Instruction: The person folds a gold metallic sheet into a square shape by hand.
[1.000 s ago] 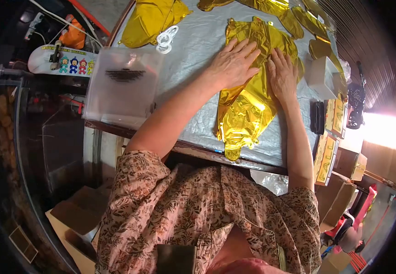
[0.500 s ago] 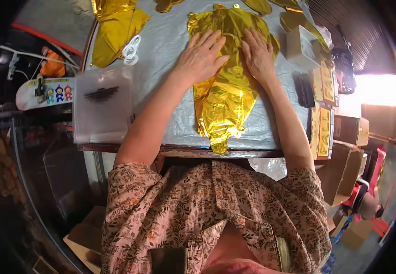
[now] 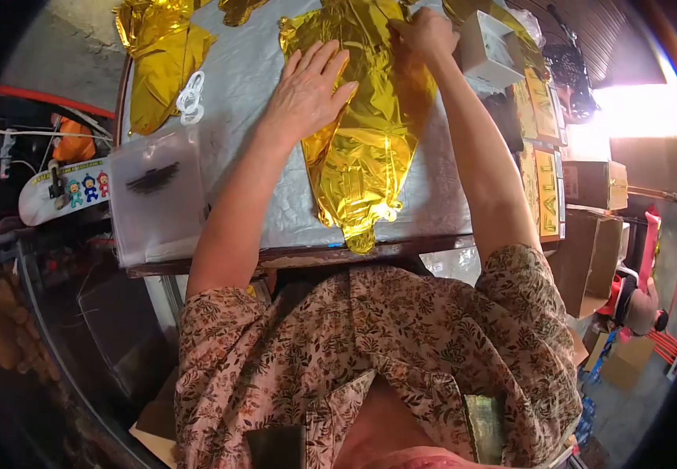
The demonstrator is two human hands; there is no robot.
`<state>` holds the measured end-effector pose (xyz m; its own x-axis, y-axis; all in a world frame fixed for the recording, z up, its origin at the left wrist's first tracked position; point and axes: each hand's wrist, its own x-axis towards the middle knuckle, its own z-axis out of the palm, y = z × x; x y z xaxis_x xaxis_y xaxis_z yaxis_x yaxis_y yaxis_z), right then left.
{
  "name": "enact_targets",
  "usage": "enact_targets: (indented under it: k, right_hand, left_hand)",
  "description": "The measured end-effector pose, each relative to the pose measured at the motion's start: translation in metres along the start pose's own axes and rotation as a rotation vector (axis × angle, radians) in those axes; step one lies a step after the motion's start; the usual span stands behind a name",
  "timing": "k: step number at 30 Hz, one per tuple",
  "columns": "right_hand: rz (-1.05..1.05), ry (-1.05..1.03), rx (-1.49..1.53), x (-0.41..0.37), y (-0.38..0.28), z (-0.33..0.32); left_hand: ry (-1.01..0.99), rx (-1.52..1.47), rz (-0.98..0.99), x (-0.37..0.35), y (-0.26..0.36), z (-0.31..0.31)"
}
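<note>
A flat gold foil piece [image 3: 366,156] lies lengthwise on the covered table [image 3: 264,207], its narrow end reaching the front edge. My left hand [image 3: 307,92] rests palm down on its left side with the fingers spread. Near the foil's upper right edge is my right hand [image 3: 426,33], its fingers curled together; a bit of the foil's edge seems pinched between thumb and fingers. A white open box [image 3: 488,51] stands just right of my right hand.
More gold foil [image 3: 162,66] lies at the upper left, beside white rings [image 3: 191,98]. Clear plastic bags [image 3: 158,219] with a dark patch sit at the left edge. Yellow-labelled boxes [image 3: 545,191] line the right edge, near cardboard boxes [image 3: 592,258].
My right hand has moved up and changed from lying flat with spread fingers to curled at the foil's edge. My left hand stays flat on the foil. The whole view has shifted slightly.
</note>
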<state>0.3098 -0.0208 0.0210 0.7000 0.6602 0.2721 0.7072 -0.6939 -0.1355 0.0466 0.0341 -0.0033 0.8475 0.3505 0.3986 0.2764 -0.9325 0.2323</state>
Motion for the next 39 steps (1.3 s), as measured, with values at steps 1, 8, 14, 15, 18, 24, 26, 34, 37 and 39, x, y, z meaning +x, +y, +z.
enact_targets:
  k: [1, 8, 14, 15, 18, 24, 26, 34, 37, 39]
  right_hand:
    - [0.000, -0.028, 0.061, -0.003, 0.001, 0.006]
    - [-0.021, 0.245, 0.350, -0.021, -0.001, 0.028]
    - [-0.002, 0.214, 0.255, 0.011, 0.001, 0.054]
    - [0.001, 0.242, 0.254, 0.018, 0.004, 0.060]
    - [-0.024, 0.325, 0.242, 0.033, 0.009, 0.073]
    - [-0.111, 0.368, 0.600, 0.024, -0.001, 0.038]
    - [-0.228, 0.467, 0.912, 0.041, 0.003, 0.042]
    - [0.425, 0.038, 1.446, -0.011, -0.029, -0.054]
    - [0.129, -0.130, 1.114, 0.013, -0.001, -0.002]
    - [0.025, 0.015, 1.075, 0.028, 0.001, 0.032]
  left_hand:
    - [0.023, -0.001, 0.011, -0.002, -0.001, 0.004]
    - [-0.094, -0.094, -0.042, 0.001, -0.001, -0.003]
    - [-0.116, -0.033, -0.037, 0.017, -0.003, -0.010]
    - [-0.113, -0.029, -0.046, 0.020, -0.005, -0.009]
    - [-0.108, -0.020, -0.058, 0.024, -0.004, -0.015]
    - [-0.130, -0.024, -0.053, 0.018, -0.003, -0.014]
    - [-0.161, -0.032, -0.073, 0.022, -0.004, -0.016]
    - [-0.015, 0.043, -0.009, 0.019, -0.014, 0.007]
    - [-0.017, 0.043, -0.009, 0.019, -0.013, 0.007]
    - [-0.009, 0.040, -0.013, 0.019, -0.013, 0.008]
